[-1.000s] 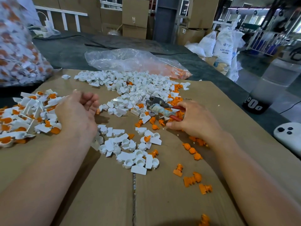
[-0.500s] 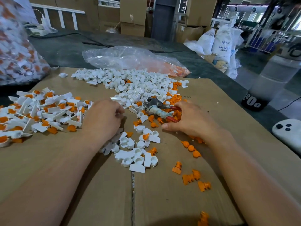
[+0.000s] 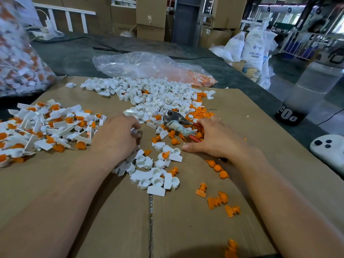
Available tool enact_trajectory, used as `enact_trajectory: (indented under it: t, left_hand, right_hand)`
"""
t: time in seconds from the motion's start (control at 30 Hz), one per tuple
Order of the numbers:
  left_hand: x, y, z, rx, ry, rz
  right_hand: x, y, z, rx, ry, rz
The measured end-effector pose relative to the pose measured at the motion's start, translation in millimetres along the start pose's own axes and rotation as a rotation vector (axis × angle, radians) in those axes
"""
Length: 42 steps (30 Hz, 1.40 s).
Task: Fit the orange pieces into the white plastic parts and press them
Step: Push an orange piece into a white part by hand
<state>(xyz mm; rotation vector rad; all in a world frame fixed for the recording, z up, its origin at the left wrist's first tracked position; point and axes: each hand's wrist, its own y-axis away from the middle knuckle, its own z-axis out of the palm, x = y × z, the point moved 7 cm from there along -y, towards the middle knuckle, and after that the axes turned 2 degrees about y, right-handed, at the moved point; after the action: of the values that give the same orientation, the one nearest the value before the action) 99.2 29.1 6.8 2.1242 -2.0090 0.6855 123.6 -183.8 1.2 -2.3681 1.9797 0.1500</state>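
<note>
Right hand (image 3: 214, 138) well inside cardboard (image 3: 251, 108) edge

Stacked cardboard boxes (image 3: 150, 13), white sacks (image 3: 255, 47) behind.

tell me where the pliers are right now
In the head view the pliers lie right of centre on the cardboard, at the near edge of the white parts pile, red handles beside the right hand.

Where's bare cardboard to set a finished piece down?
Bare: cardboard between the forearms; strip nearer than the assembled pile; far right corner toward the bottle. Crowded: between left hand and right hand, with white parts and pliers.
</note>
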Motion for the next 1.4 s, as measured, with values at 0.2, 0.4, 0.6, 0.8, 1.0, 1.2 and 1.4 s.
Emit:
enact_trajectory:
  t: [0.2,0.4,0.6,0.8,1.0,1.2,1.4]
  left_hand:
    - [-4.6,-0.3,-3.4,0.014,0.044,-0.028]
    - [6.9,2.9,-9.8,0.077,0.171,0.052]
    - [10.5,8.8,-19.0,0.167,0.367,0.046]
    - [-1.6,6.9,-16.5,0.162,0.563,-0.11]
    - [-3.5,8.6,-9.7,0.09,0.748,-0.205]
    - [-2.9,10.0,1.8,-0.075,1.106,-0.339]
    - [-2.4,8.0,3.1,-0.068,1.285,-0.329]
  right_hand:
    - [-2.0,0.0,2.0,-0.015,-0.002,-0.005]
    - [-4.8,2.9,-0.7,-0.041,-0.053,-0.008]
    - [-11.5,6.3,-16.7,0.1,-0.139,-0.022]
    - [-71.0,17.2,-37.0,0.333,-0.234,-0.438]
    - [-97.4,16.8,-5.2,0.139,0.007,-0.625]
    - [-96.2,13.7,-1.0,0.12,0.04,-0.577]
    - [-97.0,14.8,-1.1,0.105,-0.012,-0.57]
